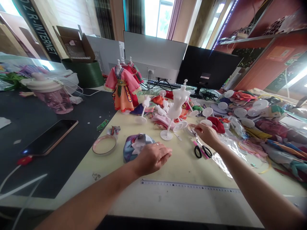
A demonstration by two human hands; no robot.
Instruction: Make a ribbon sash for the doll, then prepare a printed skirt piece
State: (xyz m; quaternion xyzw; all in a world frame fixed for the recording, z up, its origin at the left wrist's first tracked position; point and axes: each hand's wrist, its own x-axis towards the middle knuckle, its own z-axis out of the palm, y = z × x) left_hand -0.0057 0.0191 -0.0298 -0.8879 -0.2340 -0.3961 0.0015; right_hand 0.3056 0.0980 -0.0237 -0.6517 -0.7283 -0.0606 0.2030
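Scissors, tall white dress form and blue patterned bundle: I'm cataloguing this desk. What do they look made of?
Scissors: greyish, shiny blades suggest steel; black handles look plastic.
Tall white dress form: probably moulded plastic, smooth and evenly white.
Blue patterned bundle: likely printed fabric, rounded and soft-edged; sheen uncertain.

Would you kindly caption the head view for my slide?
Right hand near black-handled scissors, left hand by bluish fabric, a white dress form beyond.
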